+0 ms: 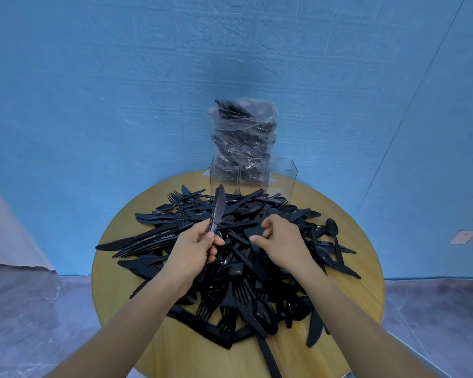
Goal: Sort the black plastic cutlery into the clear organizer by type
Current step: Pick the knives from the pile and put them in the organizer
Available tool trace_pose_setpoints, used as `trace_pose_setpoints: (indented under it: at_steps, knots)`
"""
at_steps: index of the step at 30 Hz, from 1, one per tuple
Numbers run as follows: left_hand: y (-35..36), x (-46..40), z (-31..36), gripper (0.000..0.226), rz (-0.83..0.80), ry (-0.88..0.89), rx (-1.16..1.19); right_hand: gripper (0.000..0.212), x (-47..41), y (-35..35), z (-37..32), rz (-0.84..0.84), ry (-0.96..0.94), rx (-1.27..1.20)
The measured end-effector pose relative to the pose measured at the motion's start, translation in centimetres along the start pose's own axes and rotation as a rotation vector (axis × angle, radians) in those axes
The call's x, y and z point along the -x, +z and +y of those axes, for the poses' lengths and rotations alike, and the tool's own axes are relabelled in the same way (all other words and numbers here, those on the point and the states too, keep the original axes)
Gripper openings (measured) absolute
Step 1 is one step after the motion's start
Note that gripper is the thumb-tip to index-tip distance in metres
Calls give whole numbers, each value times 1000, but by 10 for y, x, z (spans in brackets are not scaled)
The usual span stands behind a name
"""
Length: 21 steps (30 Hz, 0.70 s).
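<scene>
Cutlery (230, 257), black plastic knives, forks and spoons, lies in one tangled heap over most of the round wooden table (366, 257), so the sorting looks barely begun. The clear organizer (253, 177) stands at the far edge of the table, just behind the heap; its thin-walled, square-cornered compartments appear empty, though the dark shapes seen through them seem to belong to the plastic bag (243, 132) of more cutlery standing behind. Nearly everything is left to do.

The left hand (194, 246) grips a knife (217, 207) by its handle, blade up and tilted slightly, lifted clear of the heap. The right hand (277, 238) hovers with fingers curled over the middle of the heap, reaching for a piece; I cannot tell whether it already pinches one.

The pieces are glossy, thin and rigid-looking: long flat knife blades, tined forks, oval spoon bowls. The bag is crinkled transparent film. The tabletop is smooth pale wood grain.
</scene>
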<state>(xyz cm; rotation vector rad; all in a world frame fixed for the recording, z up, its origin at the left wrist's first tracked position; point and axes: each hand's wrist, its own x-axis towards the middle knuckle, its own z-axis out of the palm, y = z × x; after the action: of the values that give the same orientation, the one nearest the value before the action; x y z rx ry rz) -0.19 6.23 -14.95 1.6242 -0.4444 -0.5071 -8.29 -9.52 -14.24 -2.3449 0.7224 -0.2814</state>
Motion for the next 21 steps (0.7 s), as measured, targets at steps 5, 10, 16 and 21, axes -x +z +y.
trace_pose_setpoints:
  at_steps: [5,10,16,21]
  knots:
    - [3,-1,-1,38,10,0,35,30,-2,10,-11,4,29,143]
    - [6,-3,-2,37,22,-6,21,45,-9,9,-19,23,116,125]
    - [11,-5,-1,35,3,-10,43,38,-18,1,-11,85,177,-141]
    - [20,-6,5,36,-18,4,84,44,-21,-15,-4,159,194,-249]
